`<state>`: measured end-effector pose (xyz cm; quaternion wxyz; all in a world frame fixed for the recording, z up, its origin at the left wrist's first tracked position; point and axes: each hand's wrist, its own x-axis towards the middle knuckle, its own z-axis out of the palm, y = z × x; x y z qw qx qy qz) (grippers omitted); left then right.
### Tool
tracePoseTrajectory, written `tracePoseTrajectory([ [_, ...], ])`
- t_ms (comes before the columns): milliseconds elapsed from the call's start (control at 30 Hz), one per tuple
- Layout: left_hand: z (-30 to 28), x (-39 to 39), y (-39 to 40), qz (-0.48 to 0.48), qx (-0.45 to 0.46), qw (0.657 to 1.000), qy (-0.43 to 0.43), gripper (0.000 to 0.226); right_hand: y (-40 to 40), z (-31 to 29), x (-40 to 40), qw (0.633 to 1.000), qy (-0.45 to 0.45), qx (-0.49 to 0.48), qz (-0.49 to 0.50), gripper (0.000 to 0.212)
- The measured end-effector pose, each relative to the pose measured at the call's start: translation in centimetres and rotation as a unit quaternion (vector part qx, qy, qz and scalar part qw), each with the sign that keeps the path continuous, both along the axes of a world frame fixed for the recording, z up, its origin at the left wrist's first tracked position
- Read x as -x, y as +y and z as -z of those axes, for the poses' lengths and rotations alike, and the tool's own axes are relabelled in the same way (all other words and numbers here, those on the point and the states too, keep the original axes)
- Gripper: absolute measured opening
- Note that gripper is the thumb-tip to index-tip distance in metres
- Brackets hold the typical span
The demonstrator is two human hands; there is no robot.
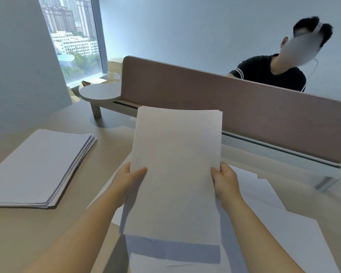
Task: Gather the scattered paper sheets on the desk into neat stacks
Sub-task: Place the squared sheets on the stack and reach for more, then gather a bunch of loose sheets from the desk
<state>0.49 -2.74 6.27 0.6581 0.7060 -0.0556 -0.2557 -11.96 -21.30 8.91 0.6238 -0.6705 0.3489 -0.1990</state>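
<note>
I hold a bundle of white paper sheets [175, 164] upright in front of me above the desk. My left hand [129, 180] grips its left edge and my right hand [225, 179] grips its right edge. Its top edges are slightly uneven. A neat stack of white sheets [37, 168] lies flat on the desk at the left. Loose sheets [283, 223] lie spread on the desk under and to the right of the held bundle, partly hidden by it and by my arms.
A brown divider panel [224, 107] runs along the desk's far edge. A small round shelf [98, 92] stands at the divider's left end. A person in a black shirt [274, 73] sits behind the divider. Cardboard boxes [114, 69] stand by the window.
</note>
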Motion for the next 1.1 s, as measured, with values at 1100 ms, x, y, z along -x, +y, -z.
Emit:
tracePoseTrajectory([
  [1100,6.9,-25.4,28.8,-0.071,-0.464,0.868,-0.162,0.048,25.9,10.2,-28.8,0.975,0.191,-0.036,-0.11,0.029],
])
